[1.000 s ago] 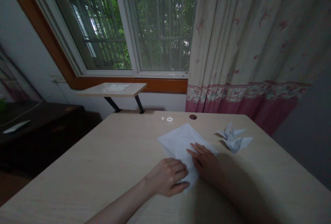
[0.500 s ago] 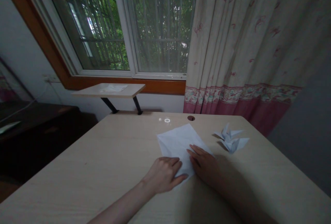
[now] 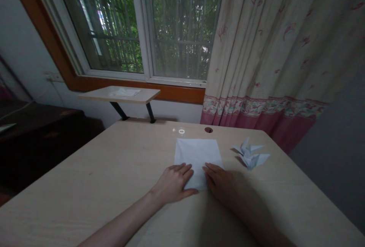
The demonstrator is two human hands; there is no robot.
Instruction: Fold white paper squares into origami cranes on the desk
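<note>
A white paper sheet (image 3: 196,155) lies flat on the pale wooden table (image 3: 99,163), its near edge under my hands. My left hand (image 3: 173,183) rests palm down on the sheet's near left corner, and my right hand (image 3: 221,180) lies flat on its near right part. Neither hand grips the sheet. A little to the right of the sheet stand white folded paper cranes (image 3: 250,155), apart from my right hand.
A round hole (image 3: 208,130) is cut near the table's far edge. Beyond it stand a small shelf (image 3: 119,94) on black brackets, a barred window (image 3: 176,26) and a floral curtain (image 3: 265,49). A dark cabinet (image 3: 40,136) is at left.
The sheet has turned on the table, from a slanted position to one with its edges nearly square to my view. Both hands have moved with it, and the view has shifted slightly.
</note>
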